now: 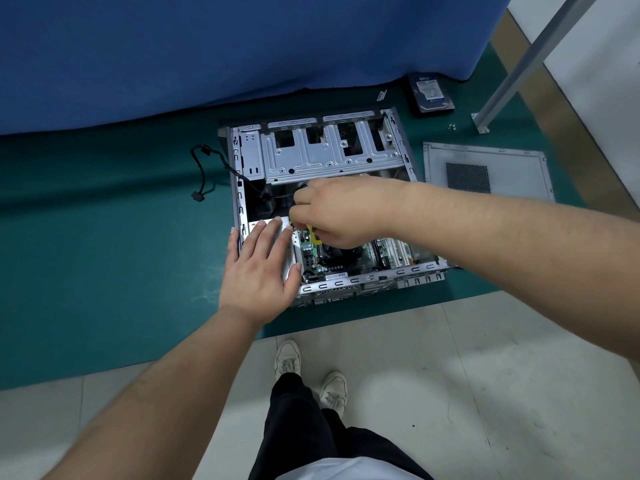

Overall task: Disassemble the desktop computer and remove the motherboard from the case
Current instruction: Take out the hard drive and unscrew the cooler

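Observation:
The open desktop case (346, 282) lies on its side on a green mat. Its green motherboard (391, 252) shows in the near half, partly hidden by my arm. My left hand (259, 268) rests flat, fingers straight, on the silver power supply (289, 263) at the case's near-left corner. My right hand (337, 213) reaches into the middle of the case, fingers curled around a yellow-handled tool (316, 236) held over the board's left edge. The tool's tip is hidden. A silver drive cage (329, 157) fills the far half.
The removed side panel (485, 168) lies to the right of the case. A hard drive (431, 95) and loose screws (452, 126) sit at the far right near a metal post (519, 64). A black cable (207, 171) trails left. Blue cloth hangs behind. My feet stand on tile.

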### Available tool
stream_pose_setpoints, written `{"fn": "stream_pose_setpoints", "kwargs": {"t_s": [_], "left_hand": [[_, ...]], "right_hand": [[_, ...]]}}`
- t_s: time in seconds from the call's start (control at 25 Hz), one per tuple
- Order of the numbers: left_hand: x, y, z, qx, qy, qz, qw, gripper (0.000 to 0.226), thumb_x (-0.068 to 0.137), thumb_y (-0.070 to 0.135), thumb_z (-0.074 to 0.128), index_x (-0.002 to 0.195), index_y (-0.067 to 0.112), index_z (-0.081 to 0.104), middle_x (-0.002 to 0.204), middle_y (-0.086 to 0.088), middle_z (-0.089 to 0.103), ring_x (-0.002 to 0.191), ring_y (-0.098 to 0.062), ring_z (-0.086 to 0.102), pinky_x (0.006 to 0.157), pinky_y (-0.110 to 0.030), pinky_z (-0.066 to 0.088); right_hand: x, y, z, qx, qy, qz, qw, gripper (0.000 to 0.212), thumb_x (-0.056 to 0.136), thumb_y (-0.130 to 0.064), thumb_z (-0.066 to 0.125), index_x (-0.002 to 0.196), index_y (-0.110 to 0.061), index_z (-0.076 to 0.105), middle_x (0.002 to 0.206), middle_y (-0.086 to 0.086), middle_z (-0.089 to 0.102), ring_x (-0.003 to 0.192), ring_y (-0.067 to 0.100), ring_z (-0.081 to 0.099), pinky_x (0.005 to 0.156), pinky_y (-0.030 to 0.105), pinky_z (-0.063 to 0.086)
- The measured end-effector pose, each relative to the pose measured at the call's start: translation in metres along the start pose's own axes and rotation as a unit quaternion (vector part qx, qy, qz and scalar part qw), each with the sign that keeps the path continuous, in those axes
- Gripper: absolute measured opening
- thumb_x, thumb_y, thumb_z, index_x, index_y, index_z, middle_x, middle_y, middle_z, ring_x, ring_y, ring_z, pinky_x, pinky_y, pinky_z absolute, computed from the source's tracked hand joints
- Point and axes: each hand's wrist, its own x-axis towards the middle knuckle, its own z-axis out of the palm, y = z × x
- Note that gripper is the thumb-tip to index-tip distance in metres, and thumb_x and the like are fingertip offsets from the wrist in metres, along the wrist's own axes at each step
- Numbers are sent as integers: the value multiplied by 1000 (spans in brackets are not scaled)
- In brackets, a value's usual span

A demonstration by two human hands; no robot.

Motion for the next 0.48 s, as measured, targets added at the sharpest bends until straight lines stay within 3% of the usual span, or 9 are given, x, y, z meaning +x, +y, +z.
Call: {"fn": "stream_pose_setpoints", "kwargs": {"t_s": [0.12, 0.2, 0.28, 0.36, 0.4, 0.48], "left_hand": [[0, 0, 1, -3, 2, 1, 1000, 65, 95, 50, 39, 152, 18, 45, 161, -4, 38, 150, -27, 32, 124, -59, 12], [0, -1, 0, -4, 2, 1, 1000, 65, 96, 50, 38, 152, 18, 45, 162, -3, 38, 151, -26, 31, 124, -59, 12], [0, 0, 0, -3, -2, 0, 1000, 65, 96, 50, 37, 152, 19, 44, 162, -3, 37, 151, -26, 30, 124, -59, 11], [0, 0, 0, -3, -3, 0, 1000, 66, 96, 51, 36, 152, 19, 44, 162, -3, 37, 151, -26, 30, 125, -59, 11], [0, 0, 0, -2, -4, 0, 1000, 66, 96, 51, 36, 153, 19, 44, 162, -2, 37, 151, -26, 30, 125, -59, 11], [0, -1, 0, 0, -5, 0, 1000, 66, 96, 51, 36, 153, 19, 43, 162, -2, 36, 151, -26, 30, 125, -59, 10]], "right_hand": [[-1, -10, 8, 6, 44, 145, 988, 47, 98, -54, 44, 122, -14, 53, 73, -3, 47, 70, 23, 54, 49, 30, 28], [3, -15, 12, -26, 57, 226, 972, 61, 102, -65, 31, 121, -14, 56, 62, -4, 36, 57, 22, 46, 47, 29, 19], [5, -9, 15, -27, 64, 140, 988, 46, 105, -55, 38, 120, -15, 56, 74, -3, 47, 75, 24, 58, 52, 32, 33], [-1, -2, 10, 6, 36, 17, 999, 29, 103, -41, 53, 122, -19, 55, 101, 0, 53, 102, 24, 57, 71, 38, 48], [-4, 1, 8, 23, 24, 0, 999, 28, 102, -38, 57, 124, -20, 55, 109, 1, 52, 106, 24, 55, 77, 39, 49], [-4, 1, 8, 54, 24, 56, 997, 38, 100, -42, 57, 131, -22, 52, 109, 1, 54, 103, 26, 58, 70, 37, 47]]}}
